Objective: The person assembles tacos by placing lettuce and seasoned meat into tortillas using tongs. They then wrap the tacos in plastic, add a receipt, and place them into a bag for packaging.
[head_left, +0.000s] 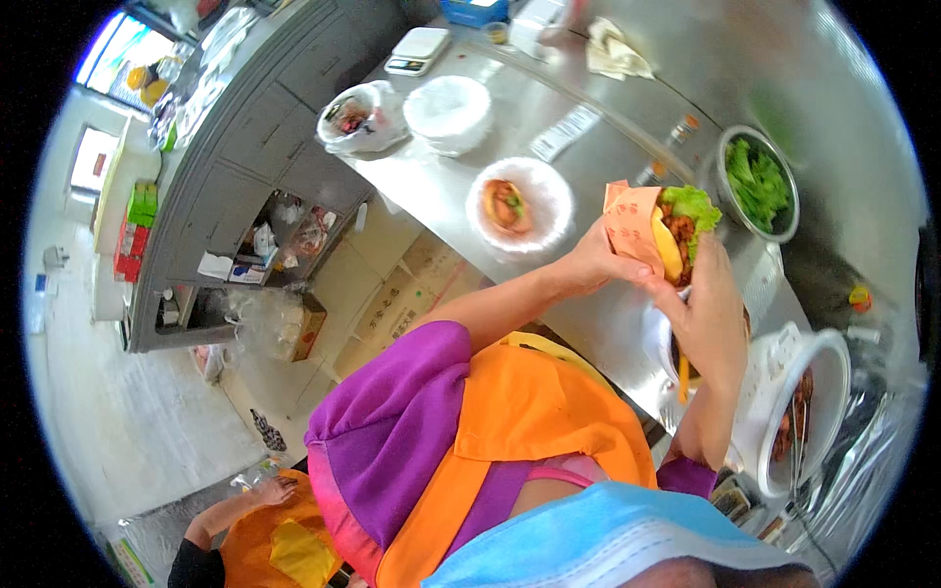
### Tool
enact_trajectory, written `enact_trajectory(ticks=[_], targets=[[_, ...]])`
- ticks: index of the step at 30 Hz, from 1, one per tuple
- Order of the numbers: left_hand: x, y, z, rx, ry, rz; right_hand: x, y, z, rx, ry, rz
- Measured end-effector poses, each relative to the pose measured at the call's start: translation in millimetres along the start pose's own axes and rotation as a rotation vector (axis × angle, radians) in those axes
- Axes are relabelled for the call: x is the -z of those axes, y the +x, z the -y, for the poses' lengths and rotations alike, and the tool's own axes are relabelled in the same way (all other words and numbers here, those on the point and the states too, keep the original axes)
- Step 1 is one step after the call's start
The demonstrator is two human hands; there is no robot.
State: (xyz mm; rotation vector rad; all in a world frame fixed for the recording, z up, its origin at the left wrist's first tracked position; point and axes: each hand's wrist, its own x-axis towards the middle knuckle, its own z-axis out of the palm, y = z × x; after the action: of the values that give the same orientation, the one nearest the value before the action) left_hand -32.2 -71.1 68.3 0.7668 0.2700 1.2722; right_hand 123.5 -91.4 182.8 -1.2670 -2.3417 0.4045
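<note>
My left hand grips a filled bun by its orange paper sleeve. Dark red chopped meat and a frilly green lettuce leaf stick out of the bun's open side. At that side, my right hand is closed on the bun and the lettuce edge; its fingertips are partly hidden. Under my hands is a white container, mostly covered, with a yellow-orange handle sticking out. Another filled bun lies in a plastic-lined white bowl to the left.
A steel bowl of lettuce stands at the right. Nearer me is a white tub with meat and tongs. A scale, lined bowl and bag of scraps stand far left; a co-worker is lower left.
</note>
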Motion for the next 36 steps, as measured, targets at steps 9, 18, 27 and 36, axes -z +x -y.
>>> enact_trajectory(ticks=[9,18,27,36], targets=[[211,-54,-179,-0.474,0.915,-0.591,-121,216,64,-0.068,0.597,0.148],[420,-117,-223,-0.087,1.681,-0.802,-330,471,46,-0.429,1.023,0.154],[456,-123,-214,-0.110,1.665,-0.802,-531,598,13,-0.717,1.419,0.033],[449,-126,-229,-0.079,1.742,-0.778,-569,632,21,-0.872,1.208,0.150]])
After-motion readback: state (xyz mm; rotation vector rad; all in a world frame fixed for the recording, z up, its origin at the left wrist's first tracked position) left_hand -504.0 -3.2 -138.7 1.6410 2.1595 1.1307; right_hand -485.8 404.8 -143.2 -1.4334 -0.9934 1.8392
